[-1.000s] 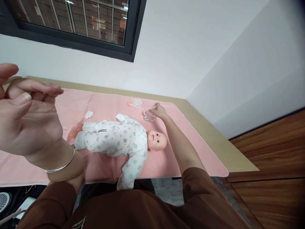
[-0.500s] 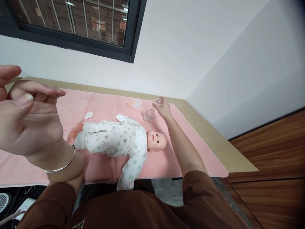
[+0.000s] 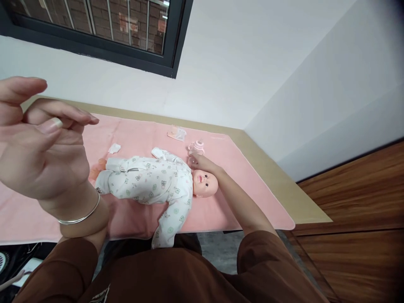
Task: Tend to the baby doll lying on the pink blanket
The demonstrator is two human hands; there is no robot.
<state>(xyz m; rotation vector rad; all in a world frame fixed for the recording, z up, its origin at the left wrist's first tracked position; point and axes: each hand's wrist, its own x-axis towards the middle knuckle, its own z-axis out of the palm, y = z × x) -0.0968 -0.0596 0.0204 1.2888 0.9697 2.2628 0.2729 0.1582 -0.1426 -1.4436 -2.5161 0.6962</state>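
A baby doll [image 3: 148, 179] in a white patterned outfit lies on its back on a pink mat [image 3: 252, 198], head to the right. My right hand [image 3: 203, 163] reaches just above the doll's head. Its fingers are closed on a clear domed cap [image 3: 192, 161], partly hidden by them. Right behind this hand stands a baby bottle [image 3: 197, 147] with a pink collar and side handles. My left hand [image 3: 53, 151] is raised close to the camera at the left, palm facing in, fingers loosely bent and apart. Nothing shows in it.
A small printed packet [image 3: 177, 133] lies behind the doll, left of the bottle. A crumpled white piece [image 3: 114, 148] rests near the doll's feet. The tan table edge [image 3: 271, 168] meets the white wall. A dark-framed window [image 3: 126, 46] is above, and wooden panels [image 3: 362, 198] stand at the right.
My right hand, with the clear cap, has come from behind the bottle toward me, down beside the doll's head. My left hand stays raised and has shifted slightly right in view.
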